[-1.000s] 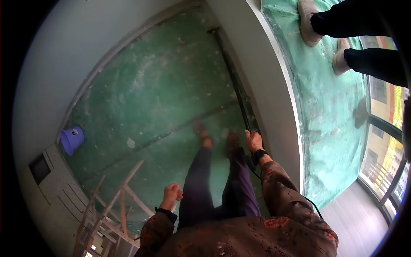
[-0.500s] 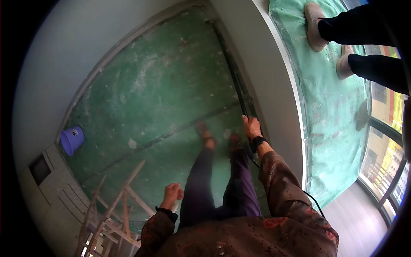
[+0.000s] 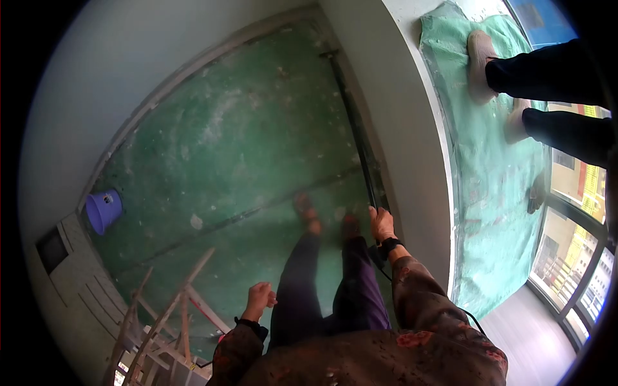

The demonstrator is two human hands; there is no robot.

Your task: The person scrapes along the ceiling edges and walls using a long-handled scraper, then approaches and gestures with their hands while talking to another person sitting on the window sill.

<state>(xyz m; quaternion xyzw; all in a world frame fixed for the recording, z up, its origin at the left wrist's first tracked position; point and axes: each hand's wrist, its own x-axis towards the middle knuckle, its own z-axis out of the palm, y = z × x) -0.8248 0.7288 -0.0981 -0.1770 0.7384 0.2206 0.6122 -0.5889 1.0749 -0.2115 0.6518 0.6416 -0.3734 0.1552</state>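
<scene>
My right hand (image 3: 382, 222) is closed around the near part of a long black pole (image 3: 357, 132). The pole runs along the floor beside the low white wall and ends in a small dark crosspiece (image 3: 329, 55). A black cable (image 3: 474, 320) shows by my right sleeve; its link to the pole is hidden. My left hand (image 3: 260, 298) hangs by my left thigh, fingers curled, with nothing visible in it. Below it to the left stands a wooden frame (image 3: 168, 309).
Green covering (image 3: 244, 141) lies over the floor, with a dark seam across it. A purple bucket (image 3: 104, 211) is at the left wall. Beyond the low wall (image 3: 412, 167), another person's shoes (image 3: 481, 67) stand on a green-covered ledge beside windows (image 3: 573, 251).
My right hand has drawn back toward my body, and the pole's far end has come nearer. My left hand stays curled by my thigh. The view has shifted slightly.
</scene>
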